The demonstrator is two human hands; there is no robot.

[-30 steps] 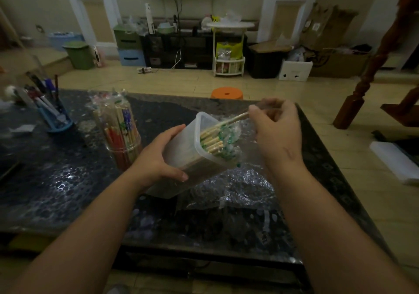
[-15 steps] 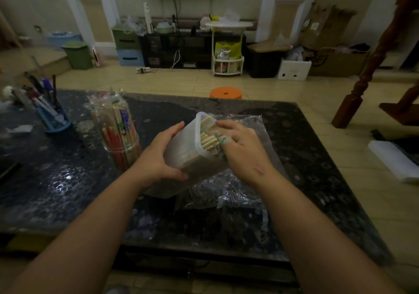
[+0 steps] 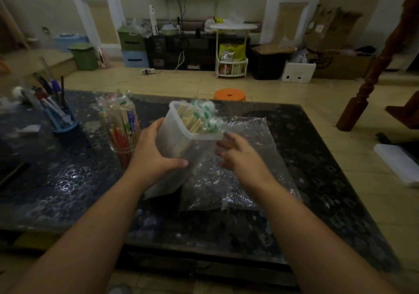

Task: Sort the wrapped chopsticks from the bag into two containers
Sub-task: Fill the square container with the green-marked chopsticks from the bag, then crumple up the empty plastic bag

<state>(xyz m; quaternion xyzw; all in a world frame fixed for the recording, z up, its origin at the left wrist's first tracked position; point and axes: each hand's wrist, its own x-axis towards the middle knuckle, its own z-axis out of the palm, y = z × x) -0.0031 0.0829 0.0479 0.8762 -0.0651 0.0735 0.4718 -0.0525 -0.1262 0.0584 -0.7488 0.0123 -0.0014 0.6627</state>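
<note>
My left hand (image 3: 153,155) grips the side of a translucent white plastic container (image 3: 172,139), nearly upright on the dark table. Green-printed wrapped chopsticks (image 3: 199,121) stick out of its open top. My right hand (image 3: 240,157) hovers just right of the container and below its rim, fingers spread and holding nothing, over the crumpled clear plastic bag (image 3: 244,180). Left of the white container stands a clear round container (image 3: 120,130) packed with red- and blue-printed wrapped chopsticks.
A blue holder with pens (image 3: 60,121) sits at the table's far left beside a scrap of paper (image 3: 28,128). The dark patterned table (image 3: 317,157) ends near an orange stool (image 3: 229,94). A wooden post (image 3: 362,89) stands to the right.
My right hand pushed a pair of chopsticks into the white container, then let go and dropped below its rim. My left hand tipped the container from leaning right to nearly upright.
</note>
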